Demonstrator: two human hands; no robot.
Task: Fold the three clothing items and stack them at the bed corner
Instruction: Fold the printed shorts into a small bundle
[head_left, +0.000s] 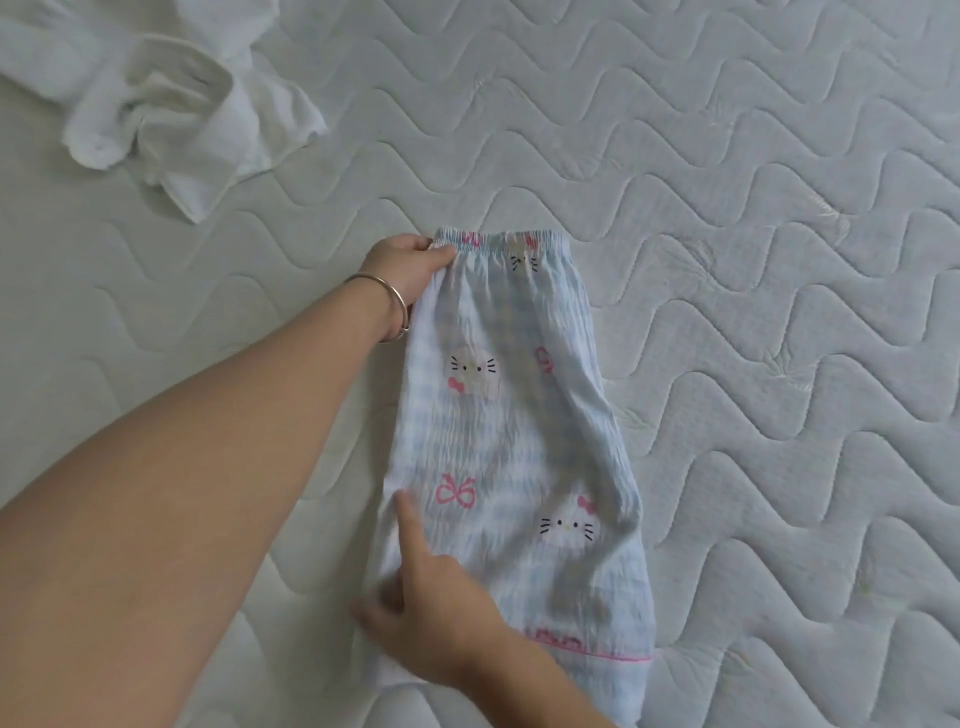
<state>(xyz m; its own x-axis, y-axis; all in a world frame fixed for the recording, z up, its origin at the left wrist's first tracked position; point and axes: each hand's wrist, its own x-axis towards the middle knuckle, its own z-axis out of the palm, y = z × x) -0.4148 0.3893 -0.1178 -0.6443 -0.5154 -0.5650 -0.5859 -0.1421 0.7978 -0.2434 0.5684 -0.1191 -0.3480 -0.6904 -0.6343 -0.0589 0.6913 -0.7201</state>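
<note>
Light blue checked pyjama shorts (524, 426) with pink bows and white cat faces lie folded lengthwise on the mattress, elastic waistband at the far end. My left hand (408, 273), a metal bangle on its wrist, pinches the left end of the waistband. My right hand (431, 608) rests on the lower left part of the shorts, with its index finger stretched out and pressing the left edge. A crumpled white garment (171, 104) lies at the far left of the bed.
The white quilted mattress (753, 260) with a wavy stitch pattern fills the whole view. No bed edge or corner shows.
</note>
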